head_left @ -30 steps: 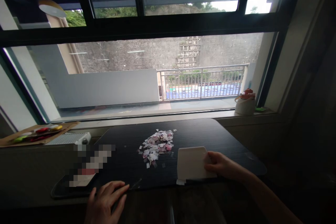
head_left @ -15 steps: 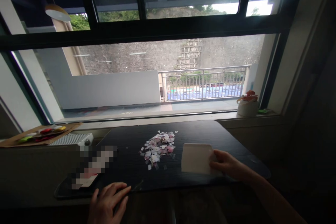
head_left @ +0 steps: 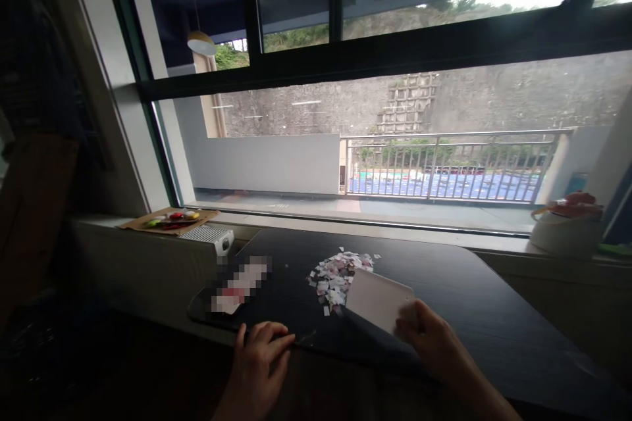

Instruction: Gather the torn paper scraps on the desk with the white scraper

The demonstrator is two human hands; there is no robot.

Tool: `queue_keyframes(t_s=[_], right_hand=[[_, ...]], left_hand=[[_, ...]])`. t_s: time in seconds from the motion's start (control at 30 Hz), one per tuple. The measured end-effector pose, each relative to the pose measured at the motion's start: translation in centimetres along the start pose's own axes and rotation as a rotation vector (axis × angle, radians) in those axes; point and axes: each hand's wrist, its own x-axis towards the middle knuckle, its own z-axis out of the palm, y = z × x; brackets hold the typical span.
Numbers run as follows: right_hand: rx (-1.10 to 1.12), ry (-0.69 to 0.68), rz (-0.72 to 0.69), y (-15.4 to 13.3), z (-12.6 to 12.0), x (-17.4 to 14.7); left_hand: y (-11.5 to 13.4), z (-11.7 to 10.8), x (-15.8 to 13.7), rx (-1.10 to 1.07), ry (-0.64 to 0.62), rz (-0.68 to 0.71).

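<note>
My right hand [head_left: 425, 330] grips the near right corner of a flat, off-white rectangular board [head_left: 378, 297] with rounded corners. The board is tilted over the dark table, its far left edge beside a heap of small paper scraps [head_left: 338, 276] in white and pale pink. Part of the heap's right side is hidden behind the board. At the table's near edge, my left hand [head_left: 263, 358] rests with its fingers stretched out and holds nothing. Beyond it, on the left of the table, lies a blurred-out flat item [head_left: 241, 286] in white and red.
The black table [head_left: 494, 302] stands against a window sill. A brown cardboard sheet [head_left: 143, 222] with colourful pieces lies to the left, near a white heater-like unit [head_left: 210, 237]. On the right of the sill stands a white pot-like container [head_left: 565, 230] with reddish things on top.
My view has turned to the right. My right hand has brought the board leftward to the paper scraps and tilted it. My left hand stays at the table's edge.
</note>
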Motion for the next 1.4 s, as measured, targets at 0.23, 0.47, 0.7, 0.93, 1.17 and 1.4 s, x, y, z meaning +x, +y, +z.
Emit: queue_keyframes(t_s=[0.23,0.47,0.7,0.93,1.17,1.4], right_hand=[[0.042,-0.033,-0.067,0.0,1.0,0.2],[0.213,-0.111,-0.049,-0.3,1.3,0.6],[0.328,-0.087,0.026,1.0,-0.9,-0.7],[0.078,-0.085,0.076,1.4,-1.2,-1.7],[0.098,-0.138,0.026,-1.0,0.6,-1.5],[0.224,-0.175,0.038,-0.6,0.6,0.2]], left_hand=[[0.3,0.2,-0.2,-0.057,0.031,-0.004],[0.3,0.1,-0.3,-0.050,0.022,-0.009],[0.3,0.1,-0.2,-0.054,0.022,0.005],[0.3,0.1,-0.2,-0.040,0.037,0.010],[0.4,-0.1,-0.3,-0.053,0.022,-0.001],[0.7,-0.2,-0.2,-0.070,0.008,-0.023]])
